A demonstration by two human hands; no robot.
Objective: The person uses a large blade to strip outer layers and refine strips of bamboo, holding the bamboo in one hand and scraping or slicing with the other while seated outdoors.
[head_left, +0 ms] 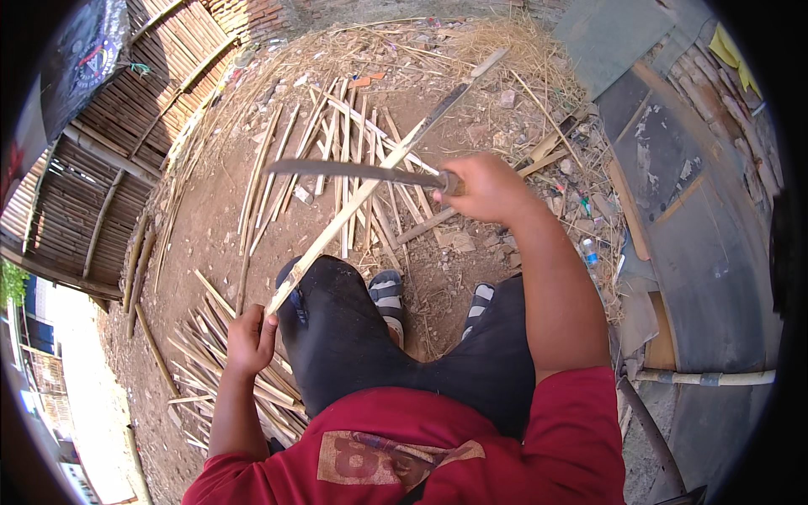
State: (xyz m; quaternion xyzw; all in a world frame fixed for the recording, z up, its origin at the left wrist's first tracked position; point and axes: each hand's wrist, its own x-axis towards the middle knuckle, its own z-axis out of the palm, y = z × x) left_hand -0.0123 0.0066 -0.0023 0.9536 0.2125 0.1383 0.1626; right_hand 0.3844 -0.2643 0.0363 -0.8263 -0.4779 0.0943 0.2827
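My left hand [250,338] is closed on the near end of a long pale bamboo strip [335,225]. The strip slants up and away to the right, passing over my left knee, and its far part is darker. In my right hand [484,187] is the handle of a machete [353,170], gripped in a fist. The long dark blade points left and lies across the strip in the picture; whether it touches the strip I cannot tell. Beneath the strip, several split bamboo strips [341,139] are scattered on the dirt ground.
A pile of bamboo strips [244,383] lies beside my left leg. Woven bamboo panels [101,198] stand at the left. Dark sheets [673,210] lean along the right, near a plastic bottle [590,252]. Dry straw [518,46] and rubble cover the far ground.
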